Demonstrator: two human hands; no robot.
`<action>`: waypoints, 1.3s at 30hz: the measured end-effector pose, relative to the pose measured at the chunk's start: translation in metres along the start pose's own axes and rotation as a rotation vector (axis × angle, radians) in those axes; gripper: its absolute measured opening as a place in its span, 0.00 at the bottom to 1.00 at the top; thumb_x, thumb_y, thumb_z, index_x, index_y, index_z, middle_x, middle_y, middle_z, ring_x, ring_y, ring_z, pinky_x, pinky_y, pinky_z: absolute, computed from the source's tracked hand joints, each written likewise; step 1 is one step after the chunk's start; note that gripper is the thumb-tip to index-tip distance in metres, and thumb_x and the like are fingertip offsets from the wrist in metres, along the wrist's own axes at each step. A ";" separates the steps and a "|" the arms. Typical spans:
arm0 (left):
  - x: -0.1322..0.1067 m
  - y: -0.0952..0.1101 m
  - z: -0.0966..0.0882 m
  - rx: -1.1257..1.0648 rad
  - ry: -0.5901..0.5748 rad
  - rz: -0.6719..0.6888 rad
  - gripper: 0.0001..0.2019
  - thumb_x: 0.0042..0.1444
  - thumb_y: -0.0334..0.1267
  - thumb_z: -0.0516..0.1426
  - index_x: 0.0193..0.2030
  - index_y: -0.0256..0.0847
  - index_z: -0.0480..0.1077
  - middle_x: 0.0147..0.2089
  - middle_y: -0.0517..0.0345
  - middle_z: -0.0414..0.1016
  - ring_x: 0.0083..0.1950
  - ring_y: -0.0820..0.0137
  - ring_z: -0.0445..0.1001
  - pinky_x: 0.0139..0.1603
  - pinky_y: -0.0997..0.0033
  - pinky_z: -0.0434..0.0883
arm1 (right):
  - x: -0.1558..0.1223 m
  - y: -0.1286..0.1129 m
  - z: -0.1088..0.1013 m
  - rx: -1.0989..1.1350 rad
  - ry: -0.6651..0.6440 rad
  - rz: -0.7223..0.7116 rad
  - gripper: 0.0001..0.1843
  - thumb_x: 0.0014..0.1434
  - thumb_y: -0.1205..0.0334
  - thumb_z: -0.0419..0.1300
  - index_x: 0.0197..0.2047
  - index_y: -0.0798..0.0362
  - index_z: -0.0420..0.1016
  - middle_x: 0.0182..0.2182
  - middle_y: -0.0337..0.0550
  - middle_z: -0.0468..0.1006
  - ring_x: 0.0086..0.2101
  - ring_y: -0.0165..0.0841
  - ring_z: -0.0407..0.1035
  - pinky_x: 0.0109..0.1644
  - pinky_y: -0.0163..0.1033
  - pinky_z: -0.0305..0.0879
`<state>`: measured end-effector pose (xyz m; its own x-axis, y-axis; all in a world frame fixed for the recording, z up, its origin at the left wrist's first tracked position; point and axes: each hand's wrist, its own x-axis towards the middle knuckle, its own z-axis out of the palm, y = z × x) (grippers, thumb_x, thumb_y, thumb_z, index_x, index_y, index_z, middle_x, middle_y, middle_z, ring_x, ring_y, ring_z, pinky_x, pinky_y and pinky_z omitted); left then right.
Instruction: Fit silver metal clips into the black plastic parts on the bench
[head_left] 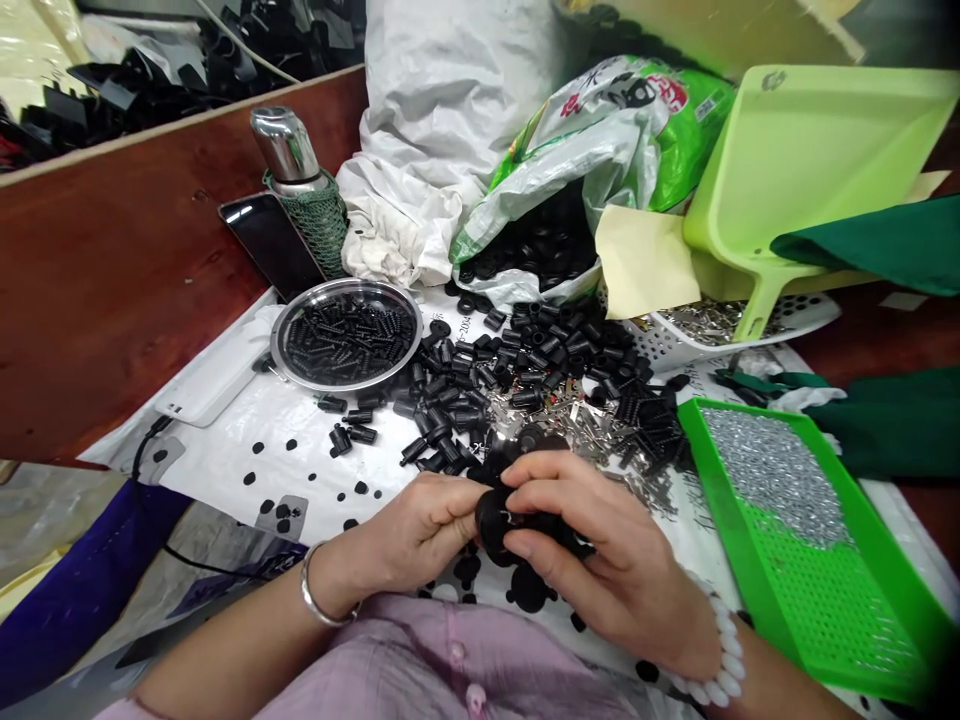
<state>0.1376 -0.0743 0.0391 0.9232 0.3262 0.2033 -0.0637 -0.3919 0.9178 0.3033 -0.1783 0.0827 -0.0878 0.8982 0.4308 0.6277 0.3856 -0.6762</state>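
Observation:
Both hands meet in front of my body around a black round plastic part (492, 527). My left hand (420, 530) pinches its left side, with the fingertips partly hidden. From the right, my right hand (592, 540) closes thumb and fingers on the same part; more black material shows beneath those fingers, too dark to make out. Just beyond the hands lies a heap of black plastic sleeves (450, 400). Small metal strips (577, 430) and black springs (652, 425) are spread to the right of it.
A steel dish (281, 365) of black springs stands left, near a power bank (214, 380), a phone (274, 245) and a flask (289, 150). At right are a green tray (817, 600) of small metal pieces, a white basket (675, 350) and a dustpan (832, 170).

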 end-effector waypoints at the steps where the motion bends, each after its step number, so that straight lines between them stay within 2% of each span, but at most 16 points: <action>1: 0.001 0.000 0.001 0.009 -0.001 0.007 0.11 0.62 0.33 0.46 0.32 0.34 0.67 0.25 0.62 0.63 0.26 0.77 0.62 0.29 0.80 0.61 | -0.001 0.000 0.001 -0.002 0.002 0.005 0.07 0.56 0.70 0.57 0.40 0.56 0.69 0.40 0.47 0.71 0.40 0.31 0.68 0.42 0.35 0.67; 4: 0.002 0.000 0.003 0.025 -0.006 0.012 0.12 0.62 0.32 0.46 0.30 0.35 0.65 0.24 0.63 0.61 0.26 0.78 0.60 0.28 0.80 0.60 | -0.004 0.001 0.003 -0.034 -0.006 0.037 0.06 0.56 0.70 0.56 0.40 0.55 0.69 0.39 0.47 0.72 0.40 0.31 0.68 0.42 0.36 0.67; 10: 0.005 0.003 0.003 0.078 -0.063 -0.032 0.09 0.60 0.28 0.47 0.31 0.35 0.65 0.25 0.63 0.65 0.26 0.78 0.63 0.29 0.81 0.61 | -0.009 0.004 0.007 -0.066 0.002 0.074 0.06 0.57 0.69 0.55 0.39 0.55 0.69 0.39 0.47 0.73 0.40 0.32 0.69 0.42 0.37 0.69; 17: 0.012 0.008 0.001 0.150 -0.169 -0.033 0.12 0.62 0.32 0.47 0.31 0.35 0.67 0.24 0.62 0.65 0.25 0.78 0.62 0.28 0.81 0.61 | -0.018 0.012 0.002 0.014 0.011 -0.006 0.07 0.56 0.72 0.56 0.39 0.55 0.69 0.40 0.47 0.74 0.40 0.30 0.70 0.44 0.36 0.69; 21: 0.017 0.008 0.006 0.233 -0.154 -0.001 0.11 0.62 0.32 0.46 0.33 0.35 0.68 0.26 0.60 0.67 0.27 0.77 0.64 0.30 0.80 0.62 | -0.025 0.018 0.001 0.007 0.057 0.049 0.07 0.56 0.71 0.57 0.39 0.54 0.69 0.41 0.47 0.75 0.42 0.31 0.70 0.45 0.36 0.69; 25: 0.023 0.012 0.011 0.309 -0.120 -0.029 0.11 0.62 0.33 0.46 0.37 0.35 0.69 0.27 0.58 0.69 0.28 0.75 0.65 0.29 0.78 0.64 | -0.030 0.022 -0.004 -0.018 0.102 0.082 0.06 0.56 0.70 0.57 0.39 0.54 0.69 0.41 0.47 0.75 0.42 0.32 0.70 0.45 0.37 0.69; 28: 0.027 0.019 0.009 0.233 -0.112 -0.064 0.11 0.60 0.33 0.50 0.48 0.37 0.67 0.35 0.55 0.73 0.33 0.73 0.70 0.35 0.76 0.67 | -0.032 0.023 -0.010 -0.011 0.138 0.068 0.07 0.56 0.70 0.56 0.39 0.53 0.69 0.41 0.46 0.75 0.41 0.32 0.70 0.43 0.38 0.69; 31: 0.031 0.024 0.006 0.110 -0.101 -0.089 0.21 0.57 0.33 0.54 0.58 0.41 0.60 0.45 0.52 0.73 0.42 0.70 0.72 0.42 0.73 0.70 | -0.033 0.024 -0.017 -0.018 0.173 0.053 0.07 0.57 0.70 0.56 0.39 0.52 0.69 0.41 0.45 0.75 0.41 0.32 0.70 0.43 0.39 0.69; 36: 0.037 0.021 0.010 -0.018 -0.050 -0.125 0.21 0.56 0.34 0.57 0.57 0.43 0.63 0.50 0.51 0.72 0.47 0.67 0.71 0.46 0.70 0.70 | -0.035 0.025 -0.020 -0.011 0.211 0.050 0.06 0.56 0.72 0.55 0.37 0.53 0.69 0.42 0.46 0.73 0.42 0.33 0.68 0.44 0.40 0.67; 39: 0.040 0.018 0.014 -0.077 -0.043 -0.154 0.22 0.55 0.34 0.58 0.57 0.42 0.63 0.51 0.51 0.72 0.48 0.67 0.71 0.46 0.70 0.70 | -0.035 0.024 -0.021 0.038 0.229 0.100 0.05 0.56 0.72 0.55 0.35 0.54 0.70 0.41 0.47 0.72 0.42 0.32 0.68 0.44 0.39 0.67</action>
<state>0.1787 -0.0806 0.0583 0.9394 0.3397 0.0455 0.0519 -0.2725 0.9608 0.3376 -0.2050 0.0632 0.1541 0.8627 0.4817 0.5942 0.3086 -0.7428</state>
